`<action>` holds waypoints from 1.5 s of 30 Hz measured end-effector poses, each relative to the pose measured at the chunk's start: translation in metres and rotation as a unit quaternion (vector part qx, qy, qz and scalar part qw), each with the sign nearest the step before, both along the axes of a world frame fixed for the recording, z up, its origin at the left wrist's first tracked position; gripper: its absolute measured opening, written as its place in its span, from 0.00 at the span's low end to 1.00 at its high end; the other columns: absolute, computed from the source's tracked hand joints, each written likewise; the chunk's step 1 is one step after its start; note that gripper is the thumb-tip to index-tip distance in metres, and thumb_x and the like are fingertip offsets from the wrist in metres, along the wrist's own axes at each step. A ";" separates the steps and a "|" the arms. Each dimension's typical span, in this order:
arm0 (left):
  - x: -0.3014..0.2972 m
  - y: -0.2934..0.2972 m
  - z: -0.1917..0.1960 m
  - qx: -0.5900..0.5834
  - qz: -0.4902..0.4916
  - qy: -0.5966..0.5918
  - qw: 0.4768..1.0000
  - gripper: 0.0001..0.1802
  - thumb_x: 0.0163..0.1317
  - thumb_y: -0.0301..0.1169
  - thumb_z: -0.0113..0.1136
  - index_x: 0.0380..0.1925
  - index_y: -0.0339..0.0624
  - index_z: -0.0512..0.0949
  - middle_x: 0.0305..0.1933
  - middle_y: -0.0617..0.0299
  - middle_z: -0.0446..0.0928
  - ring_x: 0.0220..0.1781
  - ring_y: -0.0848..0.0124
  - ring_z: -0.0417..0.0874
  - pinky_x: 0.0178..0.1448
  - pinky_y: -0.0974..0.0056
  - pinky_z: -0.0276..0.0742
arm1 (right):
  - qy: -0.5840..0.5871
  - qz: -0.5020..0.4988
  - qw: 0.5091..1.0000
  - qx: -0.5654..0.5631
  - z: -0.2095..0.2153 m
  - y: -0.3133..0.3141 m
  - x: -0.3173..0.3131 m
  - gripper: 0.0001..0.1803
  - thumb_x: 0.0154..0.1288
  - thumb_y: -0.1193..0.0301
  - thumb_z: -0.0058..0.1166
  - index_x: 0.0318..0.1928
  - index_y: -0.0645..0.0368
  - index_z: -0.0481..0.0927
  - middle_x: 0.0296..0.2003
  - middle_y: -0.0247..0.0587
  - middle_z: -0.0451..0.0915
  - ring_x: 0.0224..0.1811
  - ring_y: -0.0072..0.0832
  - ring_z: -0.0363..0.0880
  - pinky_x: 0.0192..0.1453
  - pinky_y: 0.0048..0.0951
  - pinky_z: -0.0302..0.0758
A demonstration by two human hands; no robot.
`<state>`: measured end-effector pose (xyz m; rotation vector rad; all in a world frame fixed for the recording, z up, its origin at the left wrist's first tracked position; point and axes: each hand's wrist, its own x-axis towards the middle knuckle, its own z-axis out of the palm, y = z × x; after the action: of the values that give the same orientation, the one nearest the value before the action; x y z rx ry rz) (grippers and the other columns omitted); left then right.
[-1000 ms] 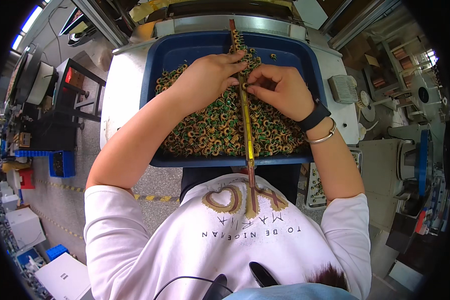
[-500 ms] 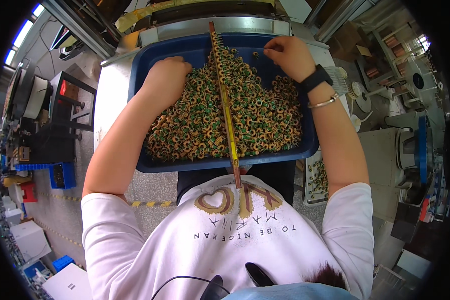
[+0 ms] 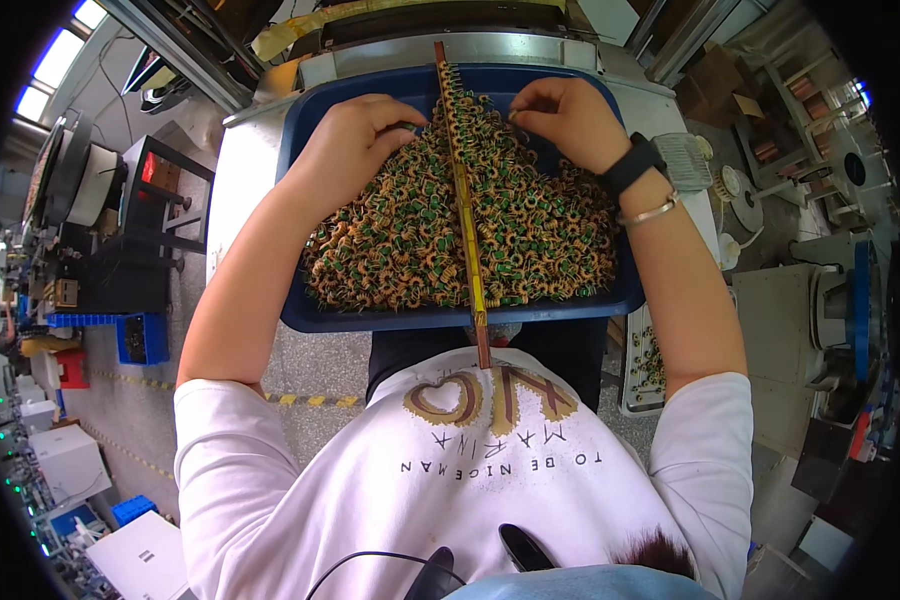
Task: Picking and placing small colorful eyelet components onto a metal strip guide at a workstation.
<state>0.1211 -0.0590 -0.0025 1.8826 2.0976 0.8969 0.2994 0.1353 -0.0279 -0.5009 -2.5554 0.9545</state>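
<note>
Coils (image 3: pixel 385 245) heap in a blue tray (image 3: pixel 370 322), upper centre, crossed by a strip (image 3: pixel 468 232); left hand (image 3: pixel 353 142), half-curled, and right hand (image 3: pixel 577 122), bunched pinch-like, flank it. Whether either holds one, I cannot tell.

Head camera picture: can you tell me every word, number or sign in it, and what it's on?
White shirt: big brown-and-gold lettering with smaller dark lettering beneath, upside down in this view; I won't copy out the words.
White box, lower left: a small dark mark, too small to read.
Yellow rail and blue tray: no lettering I can make out.
</note>
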 end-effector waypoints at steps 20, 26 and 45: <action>0.021 -0.007 -0.015 0.076 -0.173 0.161 0.969 0.15 0.44 0.16 0.51 0.35 0.35 0.77 0.52 0.50 0.74 0.52 0.55 0.75 0.55 0.58 0.71 | 0.050 0.045 0.998 0.015 0.006 -0.078 0.010 0.07 0.53 0.70 0.57 0.32 0.61 0.78 0.25 0.43 0.79 0.28 0.37 0.79 0.32 0.32 0.72; 0.022 -0.010 -0.017 0.132 -0.129 0.103 0.977 0.11 0.48 0.18 0.54 0.34 0.35 0.76 0.45 0.51 0.77 0.47 0.54 0.77 0.53 0.59 0.72 | 0.090 0.040 0.995 0.001 0.010 -0.076 0.017 0.10 0.53 0.69 0.59 0.36 0.60 0.79 0.25 0.43 0.79 0.28 0.34 0.79 0.34 0.28 0.74; 0.023 0.002 -0.024 0.037 -0.104 0.125 0.986 0.25 0.52 0.26 0.59 0.53 0.46 0.72 0.61 0.56 0.67 0.56 0.55 0.72 0.57 0.58 0.70 | 0.020 0.082 0.996 -0.036 0.014 -0.089 0.024 0.07 0.52 0.73 0.57 0.32 0.62 0.77 0.24 0.42 0.78 0.27 0.33 0.77 0.31 0.28 0.72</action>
<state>0.1445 -0.0575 -0.0267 2.3091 1.9682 0.7323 0.3231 0.0458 -0.0141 -0.2906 -2.5641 1.1042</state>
